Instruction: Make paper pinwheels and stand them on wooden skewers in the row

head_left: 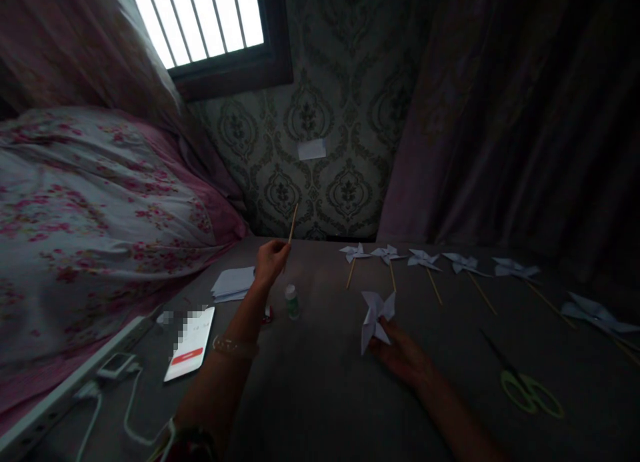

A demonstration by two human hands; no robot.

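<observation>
My left hand pinches a thin wooden stick near its lower part, its free end pointing up. A white folded paper pinwheel without a stick is held between the fingers of my right hand. Between the hands, nearer the left one, stands a small clear bottle or tube with a green label. A small red item lies partly behind my left forearm. Beside my left wrist is a stack of white paper.
Several paper pinwheels on sticks lie in a row at the back right. Scissors with yellow-green handles rest at the right. A lit phone, a power strip and white cables are at the left.
</observation>
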